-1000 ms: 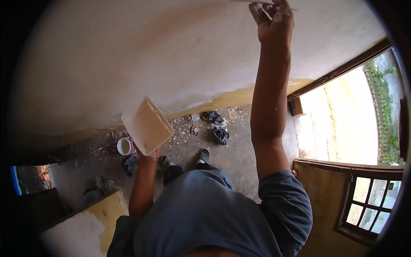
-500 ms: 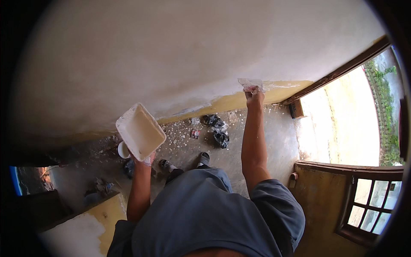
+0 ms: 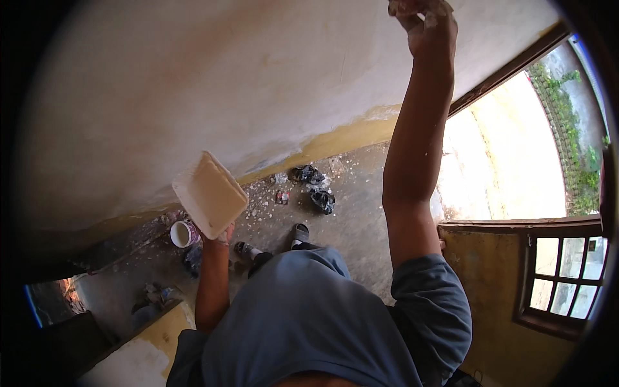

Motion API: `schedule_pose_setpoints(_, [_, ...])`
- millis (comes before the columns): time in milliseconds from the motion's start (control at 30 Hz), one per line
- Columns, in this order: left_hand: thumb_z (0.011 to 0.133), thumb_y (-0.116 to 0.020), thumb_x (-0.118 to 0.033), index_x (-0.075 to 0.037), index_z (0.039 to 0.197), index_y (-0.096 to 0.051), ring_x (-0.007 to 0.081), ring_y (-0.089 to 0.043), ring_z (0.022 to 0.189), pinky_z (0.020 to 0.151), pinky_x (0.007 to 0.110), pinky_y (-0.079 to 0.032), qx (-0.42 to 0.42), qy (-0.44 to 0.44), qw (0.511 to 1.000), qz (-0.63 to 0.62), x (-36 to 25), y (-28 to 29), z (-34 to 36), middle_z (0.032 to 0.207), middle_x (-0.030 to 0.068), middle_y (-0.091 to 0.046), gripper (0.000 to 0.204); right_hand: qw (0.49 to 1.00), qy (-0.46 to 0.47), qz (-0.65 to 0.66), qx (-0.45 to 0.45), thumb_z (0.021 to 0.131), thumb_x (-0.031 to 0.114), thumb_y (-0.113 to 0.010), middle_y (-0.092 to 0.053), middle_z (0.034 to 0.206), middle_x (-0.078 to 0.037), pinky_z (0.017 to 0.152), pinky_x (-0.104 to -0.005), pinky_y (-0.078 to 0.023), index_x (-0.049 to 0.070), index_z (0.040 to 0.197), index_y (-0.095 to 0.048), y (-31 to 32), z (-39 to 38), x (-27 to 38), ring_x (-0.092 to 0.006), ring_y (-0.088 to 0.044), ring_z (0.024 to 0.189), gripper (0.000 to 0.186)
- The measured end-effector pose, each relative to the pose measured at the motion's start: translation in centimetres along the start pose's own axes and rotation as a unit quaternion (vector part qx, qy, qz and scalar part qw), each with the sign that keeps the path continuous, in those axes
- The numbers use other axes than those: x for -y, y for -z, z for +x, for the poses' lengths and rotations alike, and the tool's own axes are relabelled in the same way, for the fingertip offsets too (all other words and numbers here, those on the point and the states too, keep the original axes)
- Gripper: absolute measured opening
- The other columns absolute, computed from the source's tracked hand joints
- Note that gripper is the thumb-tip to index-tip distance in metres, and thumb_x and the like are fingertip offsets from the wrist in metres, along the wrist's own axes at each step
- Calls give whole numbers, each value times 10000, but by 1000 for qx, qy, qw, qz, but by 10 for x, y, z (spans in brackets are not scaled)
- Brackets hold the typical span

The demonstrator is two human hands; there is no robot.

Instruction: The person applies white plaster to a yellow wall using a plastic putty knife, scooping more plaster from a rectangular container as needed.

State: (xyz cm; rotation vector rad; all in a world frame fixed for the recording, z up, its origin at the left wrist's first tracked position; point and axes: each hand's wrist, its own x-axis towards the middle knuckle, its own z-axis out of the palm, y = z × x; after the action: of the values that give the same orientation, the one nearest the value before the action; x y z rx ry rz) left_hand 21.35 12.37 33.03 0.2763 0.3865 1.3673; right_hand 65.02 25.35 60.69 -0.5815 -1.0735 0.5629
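Note:
My left hand (image 3: 221, 237) supports a rectangular cream tray (image 3: 211, 197) from beneath its near end. The tray is tilted, and pale paste coats its inside; most of my left fingers are hidden under it. High against the wall (image 3: 258, 77), at the top edge of the view, my right hand (image 3: 433, 29) is closed on a flat scraper (image 3: 406, 6). Only a paste-smeared part of the scraper shows, the rest being cut off. Whitish coating covers most of the wall, with a bare yellow strip (image 3: 342, 143) along its foot.
White crumbs and two crumpled black plastic bags (image 3: 322, 201) litter the floor near the wall, beside a small red packet (image 3: 282, 197). A white bucket (image 3: 184, 234) stands beyond the tray's left side. My sandalled feet (image 3: 300, 233) are below. A bright doorway and a paned window (image 3: 567, 277) lie right.
My right arm has swung up the wall from the edge of the yellow strip, taking the scraper along. The tray in my left hand has tipped slightly. The view has shifted a little.

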Motion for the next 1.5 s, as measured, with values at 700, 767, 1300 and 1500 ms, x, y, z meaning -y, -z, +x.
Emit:
schedule_pose_setpoints(700, [946,-500,-352,-134,1375,-399,251,-503,1218,1016,450,-433,1,-15,1000,8,-4,4,-17,1341,72,-498,492,989,-81,18,-120,897,223,-500,-586,749,-133,727,-426,-562,-19,806,-540,-41,-29,-51,-245,-612,712,261])
schedule_pose_setpoints(767, [947,-499,-351,-133,1376,-398,251,-504,1217,1015,450,-434,23,-1,1000,-6,13,-6,-3,1341,73,-498,491,999,-2,-9,-54,864,278,-556,-573,737,-105,682,-392,-536,3,799,-562,-48,-3,0,-219,-583,689,283])
schedule_pose_setpoints(1300, [950,-488,-353,-130,1370,-403,254,-509,1209,1010,453,-437,-2,-6,1000,-16,10,0,-11,1332,76,-503,483,868,-376,-46,-322,820,104,-592,-586,860,-159,677,-342,-614,-45,876,-547,-4,-113,-201,-238,-632,743,165])
schedule_pose_setpoints(1500, [951,-483,-354,-129,1368,-405,255,-511,1206,1008,454,-438,-16,0,1000,-5,9,0,-14,1328,77,-505,480,972,-155,-12,-177,829,175,-605,-528,704,-79,597,-303,-540,23,711,-506,-83,-8,-67,-180,-545,600,217])
